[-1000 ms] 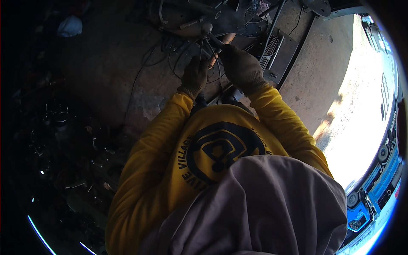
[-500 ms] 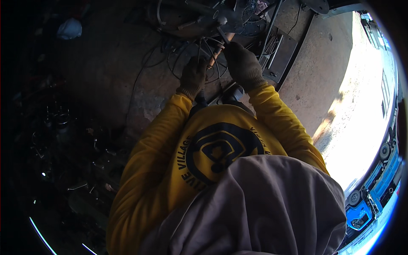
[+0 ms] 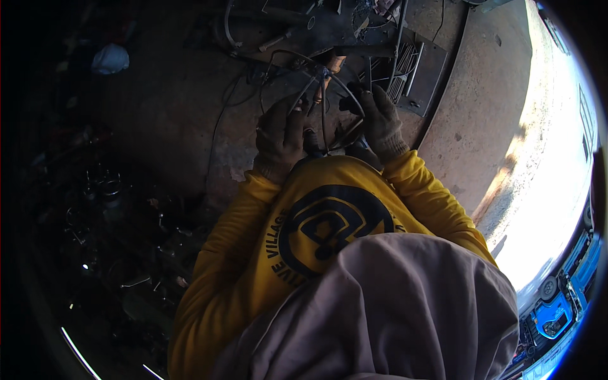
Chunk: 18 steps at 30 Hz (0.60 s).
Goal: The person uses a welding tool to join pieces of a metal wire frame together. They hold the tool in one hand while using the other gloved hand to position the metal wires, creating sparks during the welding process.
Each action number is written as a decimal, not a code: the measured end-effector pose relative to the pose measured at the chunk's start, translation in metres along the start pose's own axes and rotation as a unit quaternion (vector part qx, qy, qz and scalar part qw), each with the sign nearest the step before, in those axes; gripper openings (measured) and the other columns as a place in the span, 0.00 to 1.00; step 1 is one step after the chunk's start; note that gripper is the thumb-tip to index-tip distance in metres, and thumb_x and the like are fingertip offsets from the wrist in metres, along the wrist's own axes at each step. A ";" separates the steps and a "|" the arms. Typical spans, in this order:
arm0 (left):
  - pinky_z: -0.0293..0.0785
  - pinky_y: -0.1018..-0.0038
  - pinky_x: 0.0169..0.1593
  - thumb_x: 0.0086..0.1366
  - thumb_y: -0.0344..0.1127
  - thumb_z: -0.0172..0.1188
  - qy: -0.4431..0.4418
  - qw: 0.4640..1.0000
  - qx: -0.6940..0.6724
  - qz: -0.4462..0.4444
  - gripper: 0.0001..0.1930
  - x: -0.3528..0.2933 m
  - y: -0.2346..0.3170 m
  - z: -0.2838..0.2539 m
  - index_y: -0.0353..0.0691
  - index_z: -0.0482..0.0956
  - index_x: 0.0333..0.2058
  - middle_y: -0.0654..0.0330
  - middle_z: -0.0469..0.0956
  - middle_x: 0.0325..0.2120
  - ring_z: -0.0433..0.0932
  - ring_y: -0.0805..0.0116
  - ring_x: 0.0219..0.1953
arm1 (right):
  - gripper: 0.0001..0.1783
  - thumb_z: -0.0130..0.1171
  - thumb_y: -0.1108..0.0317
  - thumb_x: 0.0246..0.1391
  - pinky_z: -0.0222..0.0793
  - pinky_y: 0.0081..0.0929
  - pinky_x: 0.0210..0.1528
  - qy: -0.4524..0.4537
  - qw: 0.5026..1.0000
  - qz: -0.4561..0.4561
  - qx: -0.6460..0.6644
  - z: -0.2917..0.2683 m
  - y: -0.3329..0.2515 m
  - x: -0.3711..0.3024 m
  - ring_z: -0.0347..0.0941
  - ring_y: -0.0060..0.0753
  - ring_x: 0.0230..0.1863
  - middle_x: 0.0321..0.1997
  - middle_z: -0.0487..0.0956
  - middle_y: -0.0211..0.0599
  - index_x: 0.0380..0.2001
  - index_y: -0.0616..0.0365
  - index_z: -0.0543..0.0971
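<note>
My gloved left hand (image 3: 278,136) is clamped on the left side of the metal frame (image 3: 323,111), which sits between my hands, bars already meeting, anything left undone not showing, while my right hand (image 3: 382,123), at its right edge, grips I can't tell what.

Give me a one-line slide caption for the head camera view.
Gloved left hand and right hand on either side of a curved metal-rod frame above a shadowed floor.

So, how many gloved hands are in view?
2: the left gloved hand at the left of the wire frame, the right gloved hand at its right. Deep shadow at picture left could hide others.
</note>
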<state>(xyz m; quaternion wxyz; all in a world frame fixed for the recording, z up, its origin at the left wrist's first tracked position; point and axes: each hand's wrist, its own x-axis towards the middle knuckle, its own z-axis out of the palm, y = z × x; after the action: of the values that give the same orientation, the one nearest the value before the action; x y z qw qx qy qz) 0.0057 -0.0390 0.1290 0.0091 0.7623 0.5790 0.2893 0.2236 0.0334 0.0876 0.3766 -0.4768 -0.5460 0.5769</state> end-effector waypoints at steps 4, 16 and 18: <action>0.76 0.67 0.35 0.64 0.38 0.64 0.024 0.993 -0.082 -0.076 0.18 0.020 0.013 -0.019 0.35 0.78 0.49 0.53 0.79 0.39 0.81 0.60 0.33 | 0.20 0.47 0.58 0.72 0.75 0.24 0.40 0.016 0.979 0.109 0.174 0.009 -0.026 -0.011 0.79 0.25 0.32 0.39 0.82 0.37 0.54 0.63 0.75; 0.74 0.74 0.34 0.48 0.73 0.71 0.069 0.995 0.072 0.029 0.52 0.043 0.041 -0.039 0.30 0.67 0.55 0.54 0.71 0.43 0.74 0.66 0.37 | 0.18 0.48 0.58 0.72 0.71 0.24 0.45 0.061 0.974 0.046 0.215 0.015 -0.015 -0.002 0.75 0.23 0.43 0.42 0.80 0.35 0.51 0.62 0.77; 0.75 0.73 0.35 0.48 0.71 0.73 0.079 0.995 0.056 0.024 0.52 0.044 0.042 -0.041 0.29 0.67 0.56 0.53 0.69 0.46 0.73 0.65 0.37 | 0.18 0.48 0.58 0.73 0.72 0.25 0.46 0.058 0.975 0.053 0.207 0.016 -0.015 -0.003 0.75 0.23 0.44 0.43 0.80 0.35 0.51 0.62 0.77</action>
<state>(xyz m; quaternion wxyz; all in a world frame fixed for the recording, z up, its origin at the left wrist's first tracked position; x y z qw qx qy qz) 0.0312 -0.0267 0.1967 -0.0866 0.7497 0.5751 0.3156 0.2072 0.0282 0.1024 0.4669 -0.4496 -0.3660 0.6677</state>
